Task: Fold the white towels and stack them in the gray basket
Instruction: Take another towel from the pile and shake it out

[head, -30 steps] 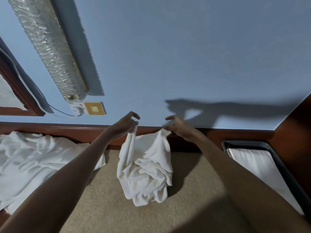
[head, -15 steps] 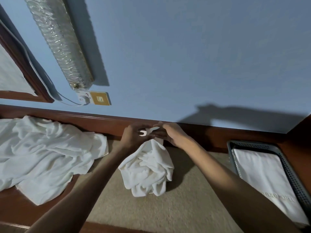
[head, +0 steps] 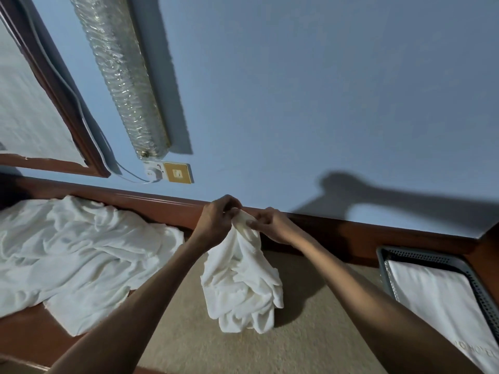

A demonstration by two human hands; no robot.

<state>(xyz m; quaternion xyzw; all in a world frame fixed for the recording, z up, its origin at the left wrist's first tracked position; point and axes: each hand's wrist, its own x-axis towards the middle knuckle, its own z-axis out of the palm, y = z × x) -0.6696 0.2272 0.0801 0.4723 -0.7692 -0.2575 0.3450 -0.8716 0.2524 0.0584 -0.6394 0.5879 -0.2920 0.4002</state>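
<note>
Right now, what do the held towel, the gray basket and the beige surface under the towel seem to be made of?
Held towel: soft cloth, likely cotton terry; it hangs in limp matte folds.
Gray basket: probably moulded plastic; its wall has rows of small holes.
Beige surface: looks like short-pile carpet or felt; matte, grainy.

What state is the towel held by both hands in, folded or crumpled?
Crumpled, not folded. The towel is bunched in loose wrinkles below the left hand and right hand, which pinch its top.
</note>
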